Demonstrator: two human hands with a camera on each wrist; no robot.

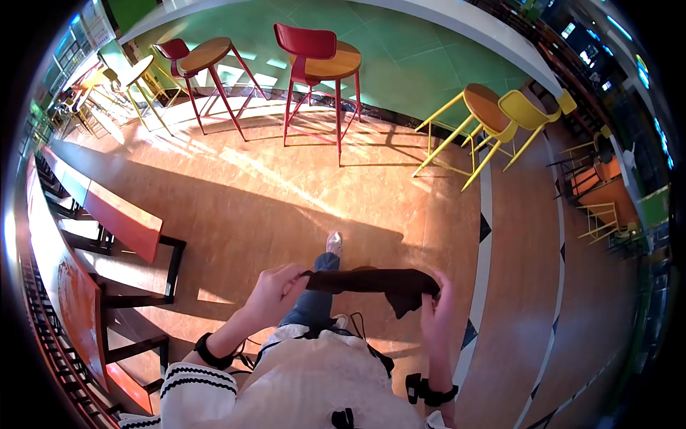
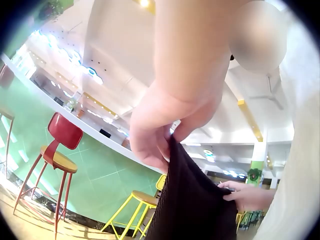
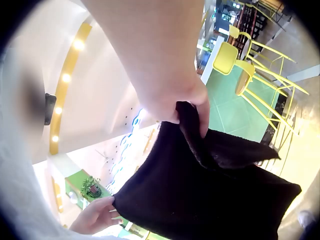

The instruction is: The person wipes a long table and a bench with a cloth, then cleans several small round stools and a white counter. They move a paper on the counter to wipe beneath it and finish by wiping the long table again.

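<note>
A dark brown cloth (image 1: 375, 283) is stretched flat between both hands in front of my body, over the floor. My left hand (image 1: 275, 287) pinches its left end, fingers curled round the edge. My right hand (image 1: 437, 304) grips the right end, where a corner of cloth hangs down. In the left wrist view the left hand (image 2: 160, 135) pinches the cloth (image 2: 192, 205) from above. In the right wrist view the right hand (image 3: 182, 100) grips a bunched corner of the cloth (image 3: 200, 195), and the other hand (image 3: 95, 215) shows at the far edge.
I stand on an orange floor (image 1: 286, 193). Red bar stools (image 1: 318, 71) and yellow stools (image 1: 493, 114) line a green counter wall at the back. Long red tables with benches (image 1: 107, 207) run along the left. A small table and yellow chairs (image 1: 607, 193) are on the right.
</note>
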